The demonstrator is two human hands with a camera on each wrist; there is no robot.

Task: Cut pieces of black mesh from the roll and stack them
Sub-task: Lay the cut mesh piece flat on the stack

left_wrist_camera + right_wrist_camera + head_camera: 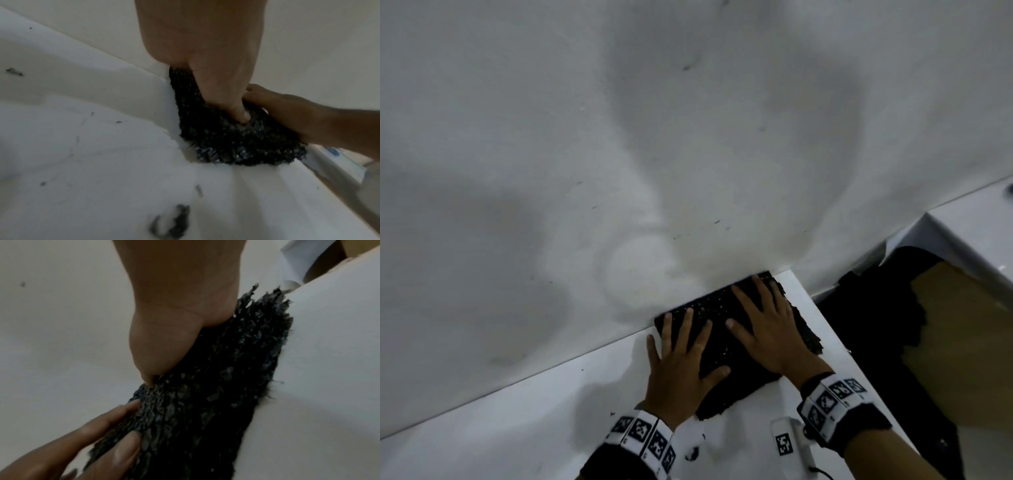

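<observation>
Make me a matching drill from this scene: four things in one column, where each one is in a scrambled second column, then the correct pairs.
Things
1. left hand
2. right hand
3. stack of mesh pieces
4. loose black scraps

Places
A. pushed against the wall at the table's far corner
B. flat on the near left part of the stack, little finger off its edge
C. on the white table near the left wrist
D. flat on the far right part of the stack

Pairs: 1-B, 2-D, 3-A, 4-C
</observation>
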